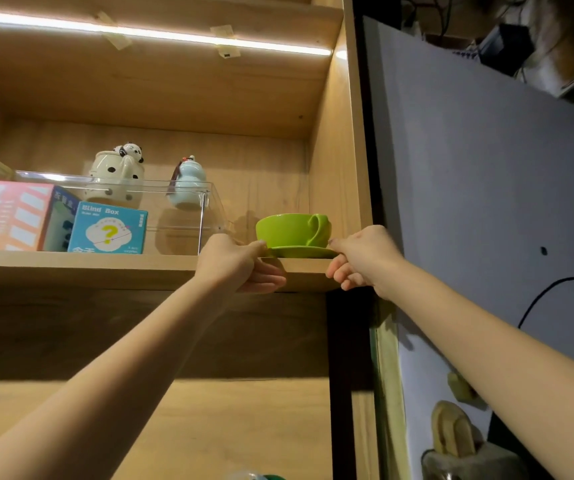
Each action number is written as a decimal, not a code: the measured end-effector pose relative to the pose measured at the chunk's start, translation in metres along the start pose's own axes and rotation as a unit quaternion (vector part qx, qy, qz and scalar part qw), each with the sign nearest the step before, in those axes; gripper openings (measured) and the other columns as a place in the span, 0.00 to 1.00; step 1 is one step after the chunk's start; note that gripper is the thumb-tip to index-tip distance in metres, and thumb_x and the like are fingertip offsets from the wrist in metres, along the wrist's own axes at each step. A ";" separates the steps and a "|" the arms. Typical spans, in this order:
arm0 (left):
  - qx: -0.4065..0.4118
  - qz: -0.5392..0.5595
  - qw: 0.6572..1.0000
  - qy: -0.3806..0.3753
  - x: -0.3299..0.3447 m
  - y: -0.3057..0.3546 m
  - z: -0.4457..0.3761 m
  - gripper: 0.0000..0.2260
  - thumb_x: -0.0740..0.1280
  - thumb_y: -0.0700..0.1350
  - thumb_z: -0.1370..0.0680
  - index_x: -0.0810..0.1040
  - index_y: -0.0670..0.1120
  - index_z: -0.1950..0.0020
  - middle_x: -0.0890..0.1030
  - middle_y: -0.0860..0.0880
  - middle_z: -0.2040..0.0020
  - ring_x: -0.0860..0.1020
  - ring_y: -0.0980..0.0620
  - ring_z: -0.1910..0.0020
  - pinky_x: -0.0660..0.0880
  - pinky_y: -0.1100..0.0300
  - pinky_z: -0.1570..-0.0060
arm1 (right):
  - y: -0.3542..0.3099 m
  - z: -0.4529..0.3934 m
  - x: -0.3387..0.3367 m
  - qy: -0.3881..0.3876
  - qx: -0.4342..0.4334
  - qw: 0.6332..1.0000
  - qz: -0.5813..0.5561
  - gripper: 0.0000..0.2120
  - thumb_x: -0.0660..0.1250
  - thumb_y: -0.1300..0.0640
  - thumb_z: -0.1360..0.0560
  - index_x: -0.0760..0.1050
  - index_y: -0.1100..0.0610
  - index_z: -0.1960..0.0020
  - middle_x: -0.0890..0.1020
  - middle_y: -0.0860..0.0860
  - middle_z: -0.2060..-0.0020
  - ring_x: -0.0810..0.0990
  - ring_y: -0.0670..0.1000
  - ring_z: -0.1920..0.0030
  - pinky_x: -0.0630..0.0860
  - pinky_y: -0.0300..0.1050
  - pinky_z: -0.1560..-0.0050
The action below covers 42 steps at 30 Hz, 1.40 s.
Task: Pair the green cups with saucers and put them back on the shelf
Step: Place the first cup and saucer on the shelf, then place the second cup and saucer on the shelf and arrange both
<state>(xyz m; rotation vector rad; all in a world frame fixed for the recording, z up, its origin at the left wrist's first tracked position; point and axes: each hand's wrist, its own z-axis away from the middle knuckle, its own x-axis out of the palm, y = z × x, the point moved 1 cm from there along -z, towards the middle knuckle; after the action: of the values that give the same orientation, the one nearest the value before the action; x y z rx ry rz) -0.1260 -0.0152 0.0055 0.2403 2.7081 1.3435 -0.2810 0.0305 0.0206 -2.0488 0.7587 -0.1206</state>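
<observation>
So the green cup (289, 230) is sitting on its saucer (301, 251), handle facing me, and the pair is right at the front right corner of the shelf (105, 268), saucer rim about at the edge. My left hand (237, 263) pinches the saucer's left rim, thumb on top and fingers under the shelf lip, and my right hand (361, 259) grips the right rim the same way. Both are closed on the saucer, nothing loose. Just left of it is a clear bin (188, 216) with a blue box (107, 228). I'd say this set is nearly done, just needs pushing further in. Can't see any other green cups from here, so no clue how many are left.
</observation>
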 end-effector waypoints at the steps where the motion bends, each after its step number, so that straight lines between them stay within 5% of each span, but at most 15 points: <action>1: 0.001 -0.004 1.000 -0.016 -0.001 -0.001 0.006 0.13 0.61 0.44 0.22 0.77 0.34 0.53 0.83 0.44 0.74 0.82 0.50 0.74 0.80 0.58 0.70 | 0.001 0.004 -0.002 -0.011 -0.012 1.000 -0.006 0.14 0.59 0.57 0.22 0.72 0.67 0.43 0.78 0.58 0.69 0.75 0.50 0.75 0.71 0.35 0.83; 4: 0.024 -0.074 0.993 -0.093 -0.009 -0.006 0.030 0.20 0.61 0.46 0.23 0.65 0.48 0.31 0.83 0.41 0.51 0.82 0.46 0.52 0.79 0.55 0.59 | 0.007 0.024 -0.006 -0.050 -0.049 0.997 -0.024 0.20 0.57 0.58 0.21 0.63 0.61 0.30 0.81 0.56 0.64 0.80 0.51 0.69 0.76 0.36 0.78; 6: 0.038 -0.079 0.988 -0.124 -0.015 -0.008 0.052 0.25 0.61 0.48 0.24 0.59 0.56 0.28 0.78 0.44 0.42 0.77 0.48 0.43 0.75 0.57 0.49 | 0.010 0.043 -0.004 -0.075 -0.071 0.994 -0.021 0.22 0.57 0.57 0.22 0.60 0.57 0.28 0.81 0.55 0.59 0.81 0.51 0.63 0.78 0.38 0.72; 9: 0.035 -0.064 0.989 -0.131 -0.028 -0.016 0.089 0.18 0.60 0.51 0.24 0.68 0.55 0.33 0.77 0.48 0.38 0.75 0.52 0.40 0.72 0.55 0.40 | 0.016 0.079 0.004 -0.107 -0.084 0.990 -0.026 0.21 0.58 0.55 0.22 0.63 0.55 0.29 0.82 0.55 0.53 0.82 0.50 0.57 0.80 0.42 0.63; 12: 0.028 -0.081 0.986 -0.143 -0.041 -0.031 0.132 0.13 0.59 0.52 0.24 0.76 0.53 0.42 0.79 0.49 0.40 0.77 0.55 0.42 0.72 0.53 0.38 | 0.034 0.121 0.013 -0.132 -0.066 0.988 -0.036 0.19 0.58 0.54 0.22 0.66 0.54 0.32 0.83 0.55 0.51 0.82 0.50 0.56 0.80 0.42 0.63; 17: -0.042 -0.089 0.985 -0.140 -0.068 -0.070 0.199 0.13 0.60 0.57 0.29 0.79 0.56 0.50 0.83 0.55 0.49 0.81 0.58 0.49 0.77 0.61 0.52 | 0.080 0.192 0.033 -0.169 0.009 0.983 -0.066 0.15 0.58 0.54 0.22 0.70 0.52 0.37 0.83 0.54 0.53 0.83 0.50 0.58 0.80 0.41 0.64; 21: -0.140 -0.079 0.982 -0.103 -0.088 -0.119 0.267 0.12 0.58 0.50 0.23 0.79 0.51 0.47 0.83 0.53 0.50 0.81 0.58 0.53 0.77 0.71 0.58 | 0.128 0.258 0.055 -0.210 0.104 0.964 -0.123 0.12 0.59 0.55 0.23 0.72 0.53 0.40 0.84 0.56 0.54 0.82 0.49 0.61 0.80 0.42 0.65; 25: -0.226 -0.089 0.968 -0.070 -0.106 -0.169 0.333 0.12 0.57 0.48 0.22 0.79 0.48 0.46 0.83 0.49 0.49 0.81 0.55 0.51 0.77 0.67 0.57 | 0.182 0.318 0.081 -0.245 0.198 0.938 -0.145 0.12 0.59 0.57 0.23 0.73 0.56 0.40 0.83 0.58 0.54 0.82 0.51 0.60 0.80 0.41 0.66; 29: -0.320 -0.090 0.943 -0.010 -0.130 -0.221 0.391 0.14 0.57 0.49 0.21 0.78 0.45 0.43 0.82 0.46 0.46 0.80 0.51 0.47 0.74 0.55 0.47 | 0.239 0.370 0.109 -0.255 0.292 0.910 -0.149 0.12 0.59 0.59 0.22 0.73 0.59 0.41 0.82 0.54 0.60 0.82 0.47 0.66 0.78 0.39 0.70; 33: -0.387 -0.081 0.916 0.073 -0.151 -0.267 0.443 0.14 0.57 0.43 0.21 0.77 0.38 0.42 0.80 0.40 0.45 0.78 0.52 0.55 0.73 0.64 0.57 | 0.293 0.417 0.139 -0.270 0.386 0.872 -0.133 0.14 0.57 0.61 0.22 0.70 0.64 0.38 0.80 0.54 0.63 0.80 0.42 0.75 0.75 0.36 0.75; 38: -0.482 -0.086 0.858 0.158 -0.169 -0.325 0.501 0.14 0.57 0.44 0.21 0.76 0.39 0.41 0.78 0.41 0.43 0.76 0.45 0.46 0.73 0.57 0.57 | 0.343 0.470 0.172 -0.286 0.462 0.836 -0.072 0.16 0.56 0.62 0.22 0.69 0.67 0.37 0.76 0.53 0.66 0.75 0.39 0.82 0.71 0.35 0.78; 42: -0.544 -0.092 0.813 0.183 -0.172 -0.355 0.535 0.12 0.59 0.44 0.22 0.76 0.40 0.43 0.78 0.43 0.58 0.77 0.47 0.61 0.74 0.57 0.64 | 0.365 0.495 0.186 -0.295 0.505 0.810 -0.039 0.14 0.57 0.60 0.22 0.71 0.61 0.38 0.78 0.53 0.64 0.77 0.46 0.74 0.72 0.39 0.74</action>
<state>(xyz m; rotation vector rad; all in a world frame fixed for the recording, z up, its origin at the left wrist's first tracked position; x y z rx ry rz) 0.0995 0.1586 -0.5955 -0.4119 1.6126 2.7472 -0.1212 0.1479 -0.5910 -0.9770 0.1194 0.0678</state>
